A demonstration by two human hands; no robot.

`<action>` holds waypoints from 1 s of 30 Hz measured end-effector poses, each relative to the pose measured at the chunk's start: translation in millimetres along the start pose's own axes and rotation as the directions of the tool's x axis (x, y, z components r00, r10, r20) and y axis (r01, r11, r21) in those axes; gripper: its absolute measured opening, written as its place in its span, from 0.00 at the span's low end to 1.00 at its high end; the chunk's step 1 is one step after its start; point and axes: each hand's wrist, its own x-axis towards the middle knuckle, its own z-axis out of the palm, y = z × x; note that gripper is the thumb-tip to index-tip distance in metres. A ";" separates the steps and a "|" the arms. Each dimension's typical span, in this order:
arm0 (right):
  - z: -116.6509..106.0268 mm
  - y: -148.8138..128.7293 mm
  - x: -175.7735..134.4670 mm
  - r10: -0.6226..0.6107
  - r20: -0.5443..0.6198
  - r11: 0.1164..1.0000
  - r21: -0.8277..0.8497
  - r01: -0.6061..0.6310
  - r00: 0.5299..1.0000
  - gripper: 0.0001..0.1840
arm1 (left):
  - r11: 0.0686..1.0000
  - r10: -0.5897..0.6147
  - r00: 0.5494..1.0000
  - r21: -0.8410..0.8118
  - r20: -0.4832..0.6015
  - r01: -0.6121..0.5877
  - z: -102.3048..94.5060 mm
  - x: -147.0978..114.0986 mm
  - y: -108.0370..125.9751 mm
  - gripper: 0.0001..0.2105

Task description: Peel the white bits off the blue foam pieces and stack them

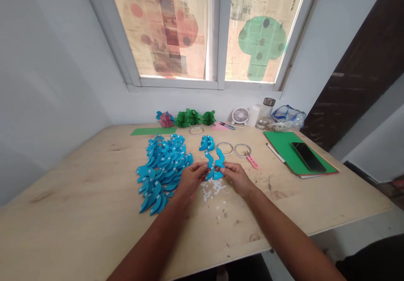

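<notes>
Between finger and thumb, my left hand (192, 179) pinches a curved blue paper piece (209, 160) with small white squares on it. A second blue paper piece (219, 158), similar in shape, is pinched in my right hand (236, 177). The two pieces stand side by side, a narrow gap between them. Just below lie many white paper bits (212, 189) on the tabletop. Left of my hands spreads a large pile of blue curved paper pieces (166, 159), many carrying white squares. Beyond my fingers sits a small blue paper cluster (206, 142).
Rolls of tape (242, 145) and pink-handled snips (251, 160) lie beyond my right hand. A phone (307, 156) rests on green paper (277, 140) at right. Green paper ornaments (191, 117), a small fan (240, 115) and a glass bottle (265, 115) line the wall.
</notes>
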 end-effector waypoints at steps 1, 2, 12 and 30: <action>-0.4 0.3 0.0 0.006 -0.003 1.000 0.003 -0.006 1.000 0.14 | 1.000 0.011 1.000 0.009 -0.013 -0.011 0.9 -0.9 0.9 0.17; -0.7 0.5 0.0 0.013 -0.010 1.000 0.006 -0.013 1.000 0.14 | 1.000 0.016 1.000 0.014 -0.020 -0.016 1.8 -2.0 2.3 0.17; 1.7 -1.4 -0.2 0.074 0.018 0.988 0.132 -0.076 0.997 0.16 | 0.971 0.108 0.993 0.221 -0.046 -0.095 0.6 -2.4 4.2 0.18; -1.3 -4.8 1.8 0.019 -0.088 1.000 -0.010 -0.020 0.996 0.15 | 0.993 -0.023 0.997 0.121 0.070 0.015 -2.5 -4.1 15.6 0.15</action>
